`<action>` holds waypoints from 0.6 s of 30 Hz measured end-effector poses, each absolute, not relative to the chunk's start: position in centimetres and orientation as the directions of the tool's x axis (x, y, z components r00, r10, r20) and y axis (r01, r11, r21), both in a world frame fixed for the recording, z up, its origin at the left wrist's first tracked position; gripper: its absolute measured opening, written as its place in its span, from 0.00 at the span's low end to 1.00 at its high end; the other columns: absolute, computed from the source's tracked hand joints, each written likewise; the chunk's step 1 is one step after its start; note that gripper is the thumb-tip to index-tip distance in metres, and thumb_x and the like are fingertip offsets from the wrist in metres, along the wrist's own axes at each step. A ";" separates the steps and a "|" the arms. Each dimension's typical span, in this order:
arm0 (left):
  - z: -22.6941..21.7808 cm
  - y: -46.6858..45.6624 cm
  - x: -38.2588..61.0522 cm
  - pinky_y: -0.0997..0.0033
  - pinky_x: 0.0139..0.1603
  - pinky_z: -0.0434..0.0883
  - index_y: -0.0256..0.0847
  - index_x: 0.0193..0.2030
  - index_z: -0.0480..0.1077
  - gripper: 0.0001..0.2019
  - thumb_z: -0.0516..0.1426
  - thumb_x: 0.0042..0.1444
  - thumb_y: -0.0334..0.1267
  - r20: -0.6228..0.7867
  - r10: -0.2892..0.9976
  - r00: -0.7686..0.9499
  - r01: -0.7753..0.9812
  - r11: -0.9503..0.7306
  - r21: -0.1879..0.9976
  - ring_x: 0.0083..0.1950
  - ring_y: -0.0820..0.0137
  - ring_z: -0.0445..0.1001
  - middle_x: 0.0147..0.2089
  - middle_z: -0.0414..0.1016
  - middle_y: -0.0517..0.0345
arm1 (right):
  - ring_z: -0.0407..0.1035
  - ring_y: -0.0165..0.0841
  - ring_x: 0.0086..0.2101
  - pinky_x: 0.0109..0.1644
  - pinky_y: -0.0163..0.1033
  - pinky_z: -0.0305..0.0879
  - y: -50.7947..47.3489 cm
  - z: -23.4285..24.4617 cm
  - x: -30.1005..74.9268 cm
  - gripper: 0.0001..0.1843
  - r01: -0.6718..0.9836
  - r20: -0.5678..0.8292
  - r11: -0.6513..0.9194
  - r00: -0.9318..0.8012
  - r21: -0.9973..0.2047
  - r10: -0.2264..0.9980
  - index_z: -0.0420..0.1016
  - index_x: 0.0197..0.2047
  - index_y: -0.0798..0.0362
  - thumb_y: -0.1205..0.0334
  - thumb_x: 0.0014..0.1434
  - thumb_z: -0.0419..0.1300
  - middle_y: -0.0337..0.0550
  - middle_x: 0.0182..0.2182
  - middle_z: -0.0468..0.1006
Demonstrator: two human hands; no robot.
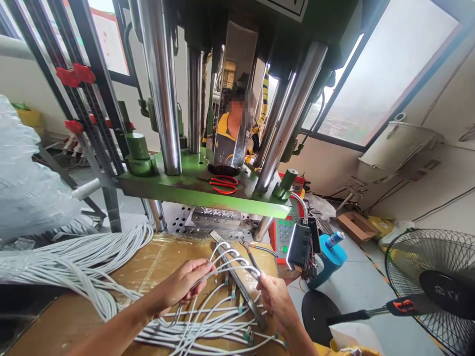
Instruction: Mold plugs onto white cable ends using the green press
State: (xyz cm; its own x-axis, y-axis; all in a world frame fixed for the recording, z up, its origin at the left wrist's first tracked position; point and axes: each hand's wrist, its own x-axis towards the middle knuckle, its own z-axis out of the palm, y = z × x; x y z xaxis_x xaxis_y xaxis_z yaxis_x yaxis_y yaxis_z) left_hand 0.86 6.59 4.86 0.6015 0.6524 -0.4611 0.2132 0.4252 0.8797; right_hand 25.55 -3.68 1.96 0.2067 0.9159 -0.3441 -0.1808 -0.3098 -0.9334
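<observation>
My left hand [187, 282] is closed around several thin white cables [226, 267], which arch over to a long metal bar [243, 290]. White cable ends sit in a row along that bar. On its right side, my right hand [276, 299] pinches the end of one cable at the bar; the fingertips hide part of that end. Under both hands, more white cables with small greenish plugs [240, 305] lie on the brown bench top [139, 269]. Orange-and-black-handled pliers [251, 254] rest just beyond the bar.
A green press [170, 190] with steel columns stands ahead, red-handled scissors [224, 184] on its plate. A large cable bundle [122, 242] lies left. To the right are a control box [299, 247], a blue container [332, 262] and a fan [438, 291]. A person appears between the columns.
</observation>
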 end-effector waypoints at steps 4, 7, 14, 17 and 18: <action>4.6 6.6 0.9 0.79 0.18 0.41 0.39 0.43 0.66 0.31 0.55 0.48 0.68 -0.457 0.653 0.604 0.221 0.414 0.883 0.18 0.80 0.48 0.20 0.60 0.69 | 0.35 0.21 0.18 0.21 0.34 0.30 -3.5 1.6 25.6 0.26 -0.188 -0.361 -0.325 0.203 -0.927 0.910 0.67 0.25 0.53 0.36 0.52 0.59 0.26 0.16 0.46; 4.7 6.6 0.9 0.80 0.18 0.43 0.38 0.44 0.66 0.31 0.55 0.49 0.66 -0.462 0.648 0.605 0.227 0.417 0.880 0.19 0.80 0.50 0.21 0.61 0.68 | 0.35 0.21 0.17 0.20 0.34 0.31 -3.4 1.0 25.8 0.28 -0.201 -0.377 -0.339 0.195 -0.919 0.906 0.67 0.25 0.53 0.34 0.50 0.60 0.26 0.15 0.46; 5.5 6.8 1.1 0.80 0.17 0.51 0.37 0.43 0.68 0.32 0.54 0.49 0.68 -0.463 0.640 0.613 0.260 0.390 0.883 0.19 0.79 0.54 0.23 0.63 0.66 | 0.36 0.20 0.16 0.19 0.32 0.31 -3.0 0.3 26.0 0.29 -0.266 -0.423 -0.370 0.183 -0.890 0.887 0.69 0.23 0.54 0.33 0.47 0.62 0.27 0.13 0.49; 5.5 6.9 1.1 0.80 0.17 0.51 0.38 0.43 0.69 0.32 0.54 0.48 0.68 -0.457 0.643 0.614 0.254 0.388 0.886 0.19 0.79 0.54 0.22 0.63 0.65 | 0.35 0.20 0.16 0.20 0.32 0.30 -2.9 0.5 26.0 0.29 -0.261 -0.433 -0.380 0.189 -0.887 0.881 0.69 0.23 0.54 0.33 0.46 0.63 0.26 0.13 0.49; 5.4 6.9 1.1 0.80 0.16 0.50 0.38 0.43 0.69 0.32 0.55 0.48 0.68 -0.458 0.643 0.614 0.247 0.395 0.885 0.18 0.79 0.54 0.22 0.63 0.66 | 0.35 0.20 0.16 0.20 0.33 0.30 -2.9 0.6 25.9 0.29 -0.254 -0.429 -0.378 0.192 -0.890 0.883 0.69 0.23 0.55 0.33 0.46 0.62 0.26 0.13 0.48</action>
State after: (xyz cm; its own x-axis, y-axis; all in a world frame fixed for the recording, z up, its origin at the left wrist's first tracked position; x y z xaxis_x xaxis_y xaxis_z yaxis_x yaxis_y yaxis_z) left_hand 1.12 6.88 5.43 0.6136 0.6430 -0.4584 0.2468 0.3953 0.8848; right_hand 25.93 -2.88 0.57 0.1922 0.8825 -0.4292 -0.2542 -0.3776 -0.8904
